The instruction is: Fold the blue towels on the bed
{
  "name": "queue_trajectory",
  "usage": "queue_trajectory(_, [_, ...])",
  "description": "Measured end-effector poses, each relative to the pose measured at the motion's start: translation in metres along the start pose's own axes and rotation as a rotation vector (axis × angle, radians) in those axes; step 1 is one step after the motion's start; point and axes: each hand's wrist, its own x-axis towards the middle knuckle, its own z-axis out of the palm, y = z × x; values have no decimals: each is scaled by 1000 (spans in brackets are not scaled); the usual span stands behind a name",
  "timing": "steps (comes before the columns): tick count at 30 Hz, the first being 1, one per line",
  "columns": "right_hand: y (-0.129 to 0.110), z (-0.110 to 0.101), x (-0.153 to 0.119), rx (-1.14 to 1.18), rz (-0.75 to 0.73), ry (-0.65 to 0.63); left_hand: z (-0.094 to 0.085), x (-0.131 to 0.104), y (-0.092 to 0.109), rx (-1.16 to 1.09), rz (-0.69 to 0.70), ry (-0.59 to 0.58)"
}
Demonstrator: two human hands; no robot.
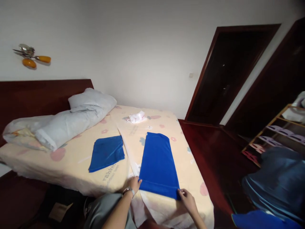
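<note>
Blue cloth [157, 159] pinched at both near corners on rabbit-print bed [192, 173]

Head view: we look down at the long blue cloth, stretched out flat on the bed w/ its near end close to the near edge; a band, apparently a fold, crosses that end. Our L hand [134, 184], watch [128, 189] at the wrist, has thumb & fingers clamped on the near L corner. Our R hand [186, 197] grips the near R corner btwn thumb & fingertips.

To the L, apart from the long one, lies a smaller blue piece [107, 152], folded. Beyond, a crumpled white item [137, 117] sits nr the far side. Grey bedding [81, 119] is heaped by the dark-red headboard [43, 95], w/ a wall lamp [30, 62] above. At R we see a dark door [228, 76], a rack [277, 117] w/ footwear [286, 132] & a blue-grey fabric heap [276, 181], its details too blurred to tell.
</note>
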Motion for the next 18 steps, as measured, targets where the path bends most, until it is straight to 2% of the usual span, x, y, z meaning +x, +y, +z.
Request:
queue_trajectory(3, [4,5,-3,1,2,16,8,-1,-6,6,65,38])
queue_trajectory(6, [3,8,-1,21,-5,8,15,2,-10,49,57,48])
queue_trajectory(13, [6,4,5,-15,2,-13,15,0,-7,-8,71,77])
queue_trajectory(18, [12,3,7,-82,8,-56,17,1,-6,29,42,71])
